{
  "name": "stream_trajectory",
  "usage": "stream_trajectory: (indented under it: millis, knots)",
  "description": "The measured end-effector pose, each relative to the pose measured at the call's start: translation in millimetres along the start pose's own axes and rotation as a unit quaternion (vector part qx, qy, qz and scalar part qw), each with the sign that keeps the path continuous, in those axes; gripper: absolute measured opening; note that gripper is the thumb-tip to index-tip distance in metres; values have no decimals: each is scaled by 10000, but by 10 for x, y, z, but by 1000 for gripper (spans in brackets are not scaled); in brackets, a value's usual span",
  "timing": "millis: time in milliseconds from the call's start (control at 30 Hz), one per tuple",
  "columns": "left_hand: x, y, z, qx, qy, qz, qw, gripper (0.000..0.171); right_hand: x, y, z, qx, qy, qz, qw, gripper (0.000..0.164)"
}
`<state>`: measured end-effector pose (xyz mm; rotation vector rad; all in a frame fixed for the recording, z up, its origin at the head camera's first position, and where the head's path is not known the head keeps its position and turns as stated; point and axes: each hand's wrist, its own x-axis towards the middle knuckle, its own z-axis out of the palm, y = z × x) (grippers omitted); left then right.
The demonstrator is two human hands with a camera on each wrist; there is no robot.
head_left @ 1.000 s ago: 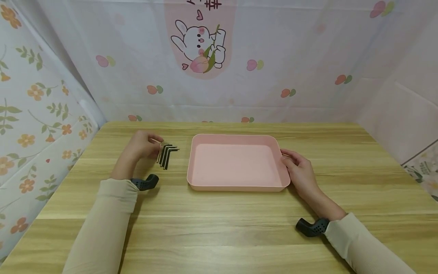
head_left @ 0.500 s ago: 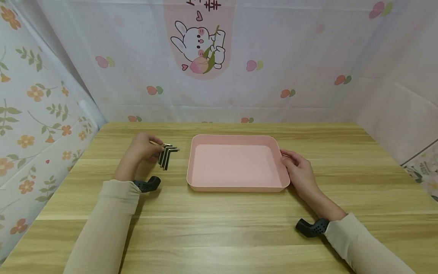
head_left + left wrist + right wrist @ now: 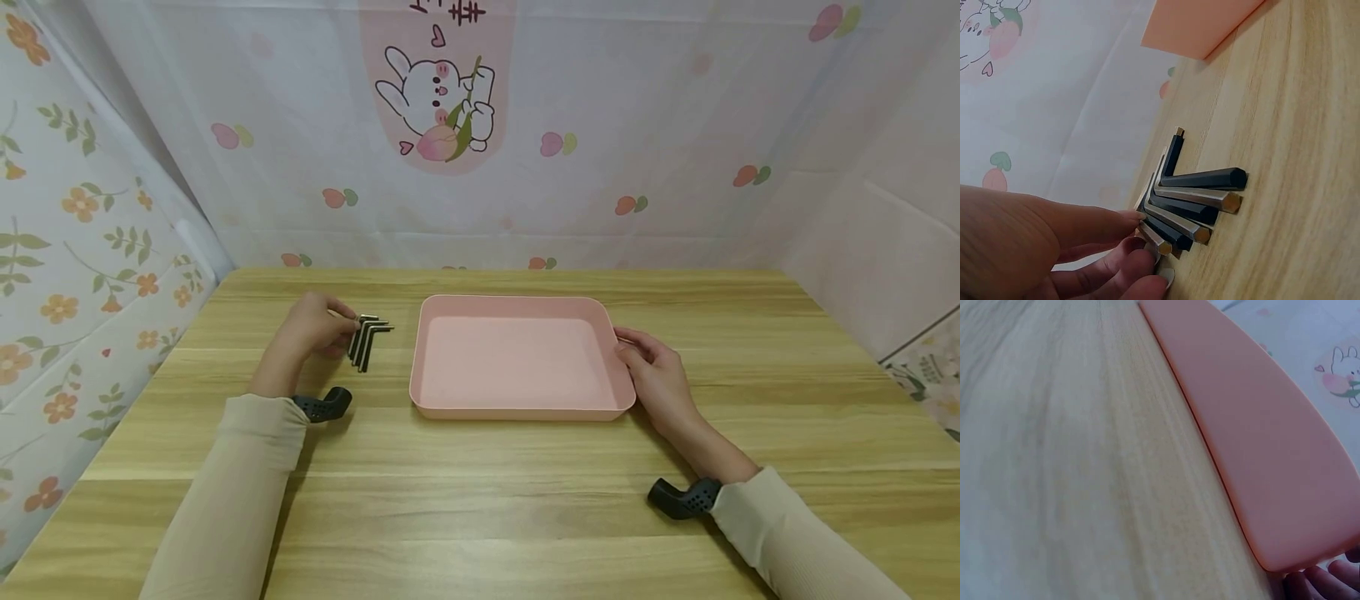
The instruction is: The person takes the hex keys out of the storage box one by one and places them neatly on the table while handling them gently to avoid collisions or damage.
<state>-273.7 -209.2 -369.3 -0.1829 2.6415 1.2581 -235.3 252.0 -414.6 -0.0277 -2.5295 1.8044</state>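
Observation:
Several L-shaped hex keys, dark with shiny metallic ends, lie nested side by side on the left of the table; the hex keys (image 3: 363, 346) have their short arms pointing right. My left hand (image 3: 315, 323) pinches the leftmost hex key (image 3: 1155, 237) between thumb and fingers, near its bend. Part of that key is hidden by the fingers. A shallow pink tray (image 3: 517, 362) sits to the right of the keys, with nothing in it. At the tray's right end my right hand (image 3: 660, 379) rests with thumb and fingertips against the outer wall; some fingers are hidden.
The wooden table (image 3: 480, 508) carries the tray and keys. A white curtain (image 3: 660, 100) with a rabbit print hangs behind the back edge, and a floral cloth (image 3: 82, 275) hangs at the left. Dark camera mounts (image 3: 324, 405) sit at both wrists.
Over the last second my left hand has shifted slightly right and down, its fingers closing in on the leftmost hex key. The right hand and tray have stayed in place.

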Motion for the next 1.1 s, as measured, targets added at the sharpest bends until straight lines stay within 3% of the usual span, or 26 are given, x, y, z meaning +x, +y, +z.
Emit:
stream_trajectory:
  millis: [767,1000,1100]
  knots:
    - [-51,-7,5,61,-40,-127,9999,39,-15,14,5,76,12,0,10000,46]
    - [-60,13,2,166,39,-26,9999,42,-15,-21,-8,453,-164,272,9985,50]
    - [-93,54,1,448,109,102,9989,45,-17,-48,-24,780,-331,483,9952,56]
